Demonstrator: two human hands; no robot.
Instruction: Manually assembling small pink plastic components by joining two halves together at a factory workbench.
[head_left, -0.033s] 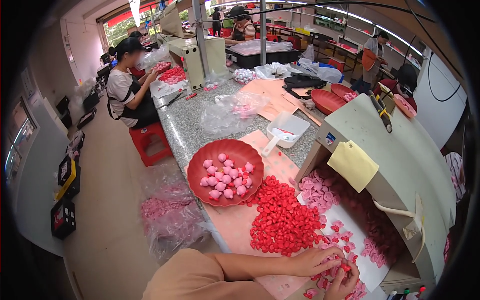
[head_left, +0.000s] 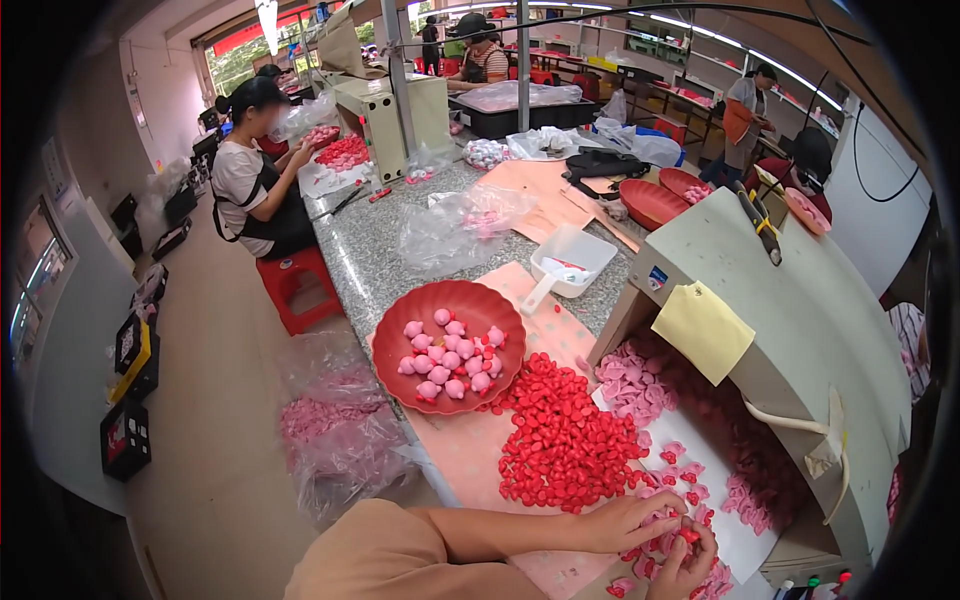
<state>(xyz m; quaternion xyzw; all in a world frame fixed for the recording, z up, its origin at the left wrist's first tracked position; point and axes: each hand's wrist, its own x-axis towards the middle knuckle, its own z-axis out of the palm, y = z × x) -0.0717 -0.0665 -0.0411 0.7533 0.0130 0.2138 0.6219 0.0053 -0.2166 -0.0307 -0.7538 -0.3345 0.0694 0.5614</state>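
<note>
Piece in red, lower right of the frame

Held in the narrow grip of the right hand. Left hand: touching distance away, fingers curled by a pink piece; whether that grip holds it, cannot tell. Red pile: up and left of the hands. Pink pile: just above, beside the grey-green housing at right. Scalloped bowl, red: centre of the frame, containing round pink figures. Scoop, white: above it, on the speckled table. Co-worker, seated: upper left.
</note>
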